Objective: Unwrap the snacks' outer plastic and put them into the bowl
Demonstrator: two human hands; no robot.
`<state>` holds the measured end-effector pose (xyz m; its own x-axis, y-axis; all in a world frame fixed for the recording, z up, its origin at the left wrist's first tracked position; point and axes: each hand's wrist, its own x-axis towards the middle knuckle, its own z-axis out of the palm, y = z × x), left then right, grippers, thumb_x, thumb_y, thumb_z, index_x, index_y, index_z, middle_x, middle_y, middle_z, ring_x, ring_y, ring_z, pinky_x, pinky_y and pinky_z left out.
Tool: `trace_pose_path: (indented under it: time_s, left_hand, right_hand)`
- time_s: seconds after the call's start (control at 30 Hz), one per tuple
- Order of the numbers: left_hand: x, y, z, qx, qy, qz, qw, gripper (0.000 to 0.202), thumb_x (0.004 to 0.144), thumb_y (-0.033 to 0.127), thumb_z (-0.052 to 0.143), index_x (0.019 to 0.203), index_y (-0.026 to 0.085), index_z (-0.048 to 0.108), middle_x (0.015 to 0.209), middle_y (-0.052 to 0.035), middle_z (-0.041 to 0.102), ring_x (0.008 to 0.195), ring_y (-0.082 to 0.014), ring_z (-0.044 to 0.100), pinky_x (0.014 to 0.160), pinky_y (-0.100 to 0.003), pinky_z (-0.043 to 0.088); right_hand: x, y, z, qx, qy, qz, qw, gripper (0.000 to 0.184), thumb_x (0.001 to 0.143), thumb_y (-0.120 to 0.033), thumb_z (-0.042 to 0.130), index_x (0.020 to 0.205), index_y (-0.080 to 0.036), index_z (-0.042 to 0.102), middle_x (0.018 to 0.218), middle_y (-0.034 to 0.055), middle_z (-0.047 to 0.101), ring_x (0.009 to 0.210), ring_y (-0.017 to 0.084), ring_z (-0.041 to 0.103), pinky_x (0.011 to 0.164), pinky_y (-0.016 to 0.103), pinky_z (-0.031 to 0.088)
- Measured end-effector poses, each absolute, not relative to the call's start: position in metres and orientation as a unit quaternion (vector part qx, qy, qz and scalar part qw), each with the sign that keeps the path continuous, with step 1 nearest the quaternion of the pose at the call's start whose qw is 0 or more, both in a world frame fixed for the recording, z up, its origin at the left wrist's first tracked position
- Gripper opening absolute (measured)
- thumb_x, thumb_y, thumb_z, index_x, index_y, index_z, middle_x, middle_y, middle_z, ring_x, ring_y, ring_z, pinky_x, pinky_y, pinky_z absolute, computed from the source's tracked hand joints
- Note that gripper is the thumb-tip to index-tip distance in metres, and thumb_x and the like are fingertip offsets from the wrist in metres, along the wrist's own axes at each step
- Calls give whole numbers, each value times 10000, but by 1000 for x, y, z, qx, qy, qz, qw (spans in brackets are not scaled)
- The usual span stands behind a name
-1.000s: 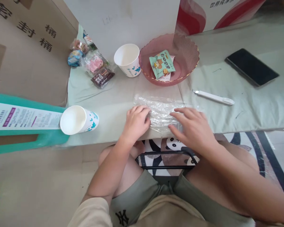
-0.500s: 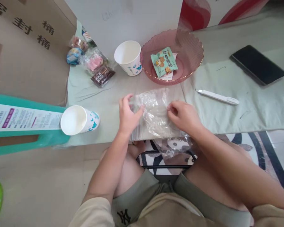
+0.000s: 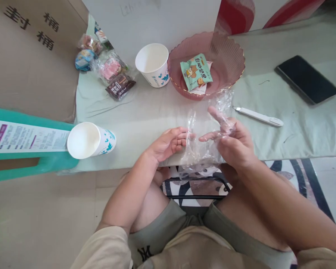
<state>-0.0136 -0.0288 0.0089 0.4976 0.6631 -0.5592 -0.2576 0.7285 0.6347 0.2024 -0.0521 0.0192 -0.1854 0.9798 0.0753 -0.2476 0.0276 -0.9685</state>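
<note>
A clear, crinkled plastic bag hangs between my hands at the table's near edge. My left hand pinches its left side with curled fingers. My right hand is partly inside or against the film, fingers stretched out, with plastic draped over them. Behind the hands stands a pink ribbed bowl holding a green snack packet. A white paper cup stands left of the bowl.
A second paper cup lies on its side at the table's left edge, by a teal stool. Wrapped snacks sit at the back left. A white pen-like tool and a black phone lie to the right.
The plastic bag lay flat under both palms, then was gathered and lifted off the table. My right hand has turned up with the film over its fingers.
</note>
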Motion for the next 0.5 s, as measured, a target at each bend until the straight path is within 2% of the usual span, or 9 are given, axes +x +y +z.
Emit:
trace_pose_path:
  time_s: [0.07, 0.13, 0.2, 0.27, 0.33, 0.4, 0.5]
  left_hand:
    - [-11, -29, 9, 274, 375, 251, 849, 472, 691, 479, 874, 1001, 145, 751, 1050, -128, 795, 789, -147, 721, 662, -227, 557]
    - [-7, -29, 12, 312, 361, 285, 831, 369, 688, 408, 884, 916, 154, 745, 993, -98, 798, 833, -160, 735, 723, -247, 578]
    - [-7, -26, 14, 362, 385, 349, 774, 284, 725, 360, 856, 878, 167, 716, 941, -58, 791, 782, -141, 731, 672, -236, 574]
    - [-10, -20, 14, 429, 428, 395, 691, 242, 772, 343, 813, 897, 171, 697, 921, -40, 783, 694, -117, 712, 565, -209, 533]
    - [-16, -14, 13, 495, 455, 422, 608, 233, 803, 350, 784, 914, 169, 689, 901, -36, 777, 622, -97, 690, 491, -190, 480]
    - [-23, -10, 11, 530, 444, 438, 574, 301, 799, 399, 789, 972, 178, 679, 935, -42, 781, 635, -100, 706, 513, -192, 496]
    - [-29, -8, 8, 532, 399, 389, 637, 573, 737, 444, 844, 1206, 218, 606, 1037, -67, 793, 774, -161, 771, 646, -236, 579]
  right_hand:
    - [206, -53, 22, -379, -487, 605, 503, 472, 782, -629, 753, 779, -247, 475, 1472, 24, 598, 805, 207, 757, 820, 463, 604]
    - [209, -52, 23, -410, -483, 604, 484, 480, 766, -635, 749, 788, -249, 465, 1490, 38, 590, 838, 220, 761, 814, 452, 601]
    - [210, -50, 22, -444, -468, 603, 470, 448, 754, -600, 764, 865, -265, 487, 1460, 56, 616, 824, 207, 759, 765, 409, 600]
    - [211, -46, 20, -466, -446, 623, 441, 474, 734, -555, 793, 1013, -288, 519, 1310, 75, 706, 760, 189, 748, 680, 362, 592]
    - [211, -42, 17, -483, -443, 652, 382, 519, 727, -506, 811, 1109, -271, 550, 1048, 65, 773, 691, 182, 727, 621, 331, 579]
    - [209, -38, 16, -500, -465, 651, 333, 401, 741, -446, 800, 1025, -228, 619, 855, 43, 760, 628, 165, 698, 594, 307, 564]
    - [203, -34, 14, -522, -509, 583, 358, 176, 774, -352, 739, 853, -208, 678, 857, 41, 751, 566, 122, 656, 540, 267, 514]
